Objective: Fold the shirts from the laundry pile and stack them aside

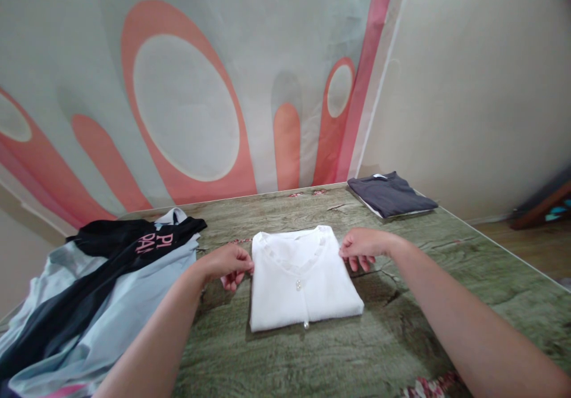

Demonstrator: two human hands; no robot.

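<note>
A white cardigan (pixel 279 294) with a V-shaped neckline and pearly buttons lies folded into a neat rectangle in the middle of the head view. At its left edge, my left hand (pixel 232 265) pinches the fabric between thumb and forefinger, the other fingers curled. On the opposite side, my right hand (pixel 359 249) pinches the right edge near the shoulder in the same way. The cardigan rests on the wood-patterned tabletop (pixel 250 362).
Loose clothes, among them a black garment with pink letters (pixel 129 249) and a pale blue one (pixel 111 317), are heaped at the left. A folded dark grey shirt (pixel 392 194) lies on lighter cloth at the back right. Behind the table stands a patterned wall (pixel 263 41).
</note>
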